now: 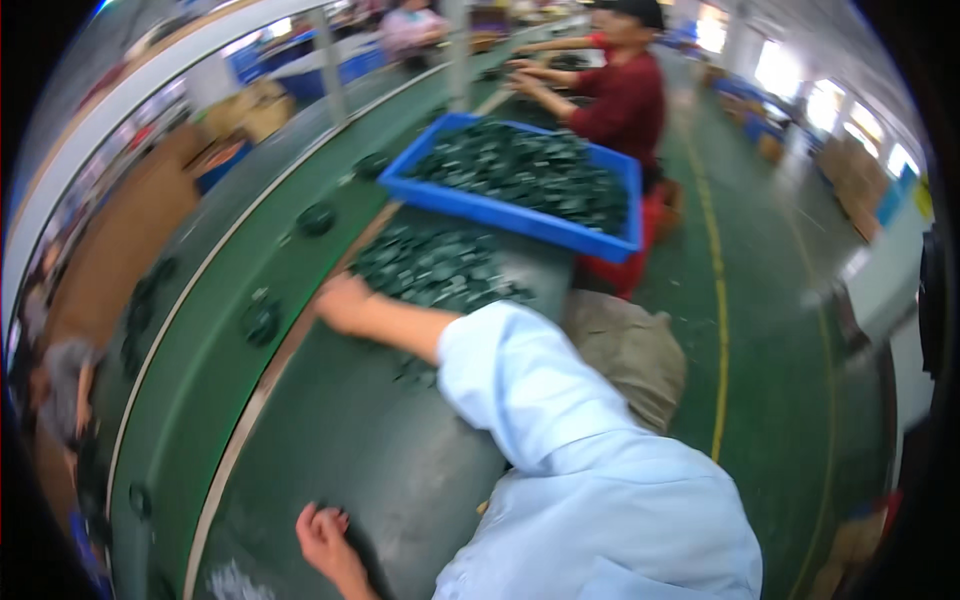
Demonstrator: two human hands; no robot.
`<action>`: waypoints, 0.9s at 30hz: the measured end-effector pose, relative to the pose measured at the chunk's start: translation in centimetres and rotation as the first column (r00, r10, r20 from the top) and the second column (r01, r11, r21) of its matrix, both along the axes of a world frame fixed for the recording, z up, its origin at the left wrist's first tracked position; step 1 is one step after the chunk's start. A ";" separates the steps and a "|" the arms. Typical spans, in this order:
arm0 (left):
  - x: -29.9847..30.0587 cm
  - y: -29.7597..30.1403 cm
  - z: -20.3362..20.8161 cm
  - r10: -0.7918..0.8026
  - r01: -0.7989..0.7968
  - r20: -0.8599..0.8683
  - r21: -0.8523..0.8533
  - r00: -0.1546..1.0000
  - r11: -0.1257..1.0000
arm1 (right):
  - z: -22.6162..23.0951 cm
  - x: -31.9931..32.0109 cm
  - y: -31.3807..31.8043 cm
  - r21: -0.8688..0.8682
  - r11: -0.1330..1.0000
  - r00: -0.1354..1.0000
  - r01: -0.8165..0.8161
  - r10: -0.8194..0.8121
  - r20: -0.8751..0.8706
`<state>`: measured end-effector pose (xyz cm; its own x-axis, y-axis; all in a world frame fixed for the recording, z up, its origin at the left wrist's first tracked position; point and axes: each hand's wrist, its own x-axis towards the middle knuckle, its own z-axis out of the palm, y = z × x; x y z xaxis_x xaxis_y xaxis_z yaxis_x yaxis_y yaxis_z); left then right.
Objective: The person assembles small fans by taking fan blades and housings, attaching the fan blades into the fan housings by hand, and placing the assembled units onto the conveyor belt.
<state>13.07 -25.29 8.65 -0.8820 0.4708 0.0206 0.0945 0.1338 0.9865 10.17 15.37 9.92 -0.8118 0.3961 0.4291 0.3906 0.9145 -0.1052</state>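
My right arm, in a light blue sleeve, reaches across the dark work surface [350,430]. My right hand [345,303] is at the wooden strip beside the green conveyor belt [190,430], next to a loose pile of small dark green pieces [430,265]. Motion blurs its fingers, so I cannot tell what they hold. Lower down, my left hand [325,545] hovers at the near part of the surface with its fingers curled in. Something small and dark shows at its fingertips, too small to name.
A blue tray [510,207] heaped with similar pieces stands beyond the pile. Round dark items [260,320] lie spaced along the belt. Clear plastic-like bits [235,580] sit at the near edge. A person in a red top [625,100] works farther up the line.
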 end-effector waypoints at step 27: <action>1.3 1.4 3.0 0.131 -0.137 0.063 0.090 0.989 0.987 | 0.0 7.5 -25.8 -0.469 0.601 0.757 -0.647 0.583 -0.296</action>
<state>14.39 -23.94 11.65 -0.9380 0.3466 0.0073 0.0255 0.0481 0.9985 17.65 -10.39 9.87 -0.9114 -0.0008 0.4116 -0.2860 0.7204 -0.6318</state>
